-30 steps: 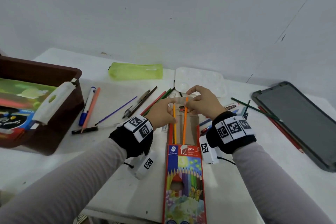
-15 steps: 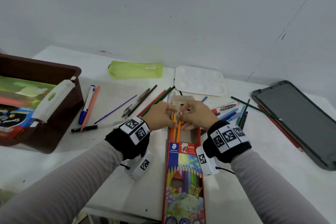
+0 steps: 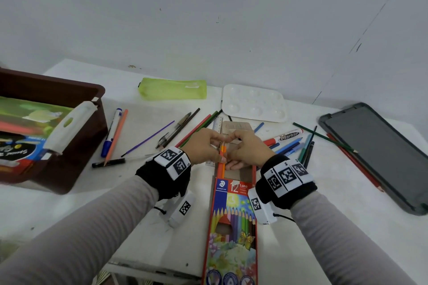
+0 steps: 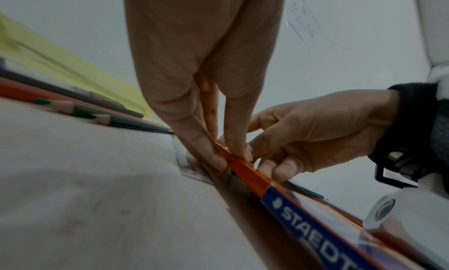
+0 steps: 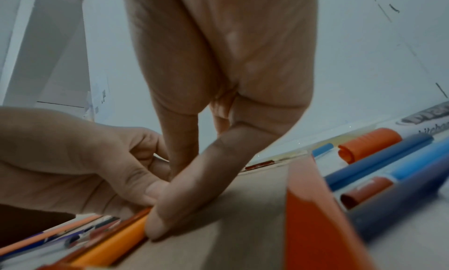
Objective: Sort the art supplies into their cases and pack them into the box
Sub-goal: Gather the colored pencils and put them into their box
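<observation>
The coloured-pencil case (image 3: 234,227) lies open in front of me, its cardboard tray pulled out towards the far side. Two orange pencils (image 3: 222,152) lie along the tray's left wall, mostly slid in. My left hand (image 3: 206,146) pinches them at their far ends, against that wall. My right hand (image 3: 245,150) meets it from the right, and in the right wrist view its thumb (image 5: 170,216) presses on an orange pencil (image 5: 109,243). The brown box (image 3: 76,146) stands at the left with packets inside.
Loose pencils and pens (image 3: 196,127) lie left of the case, with a ruler (image 3: 216,125) beside it. Markers and pens (image 3: 287,136) lie to its right. A green pouch (image 3: 172,88) and white palette (image 3: 253,103) sit at the back. A dark tablet (image 3: 382,152) is at the right.
Both hands have come down towards me, sliding the two orange pencils further into the tray. The pencils now lie together at its left wall.
</observation>
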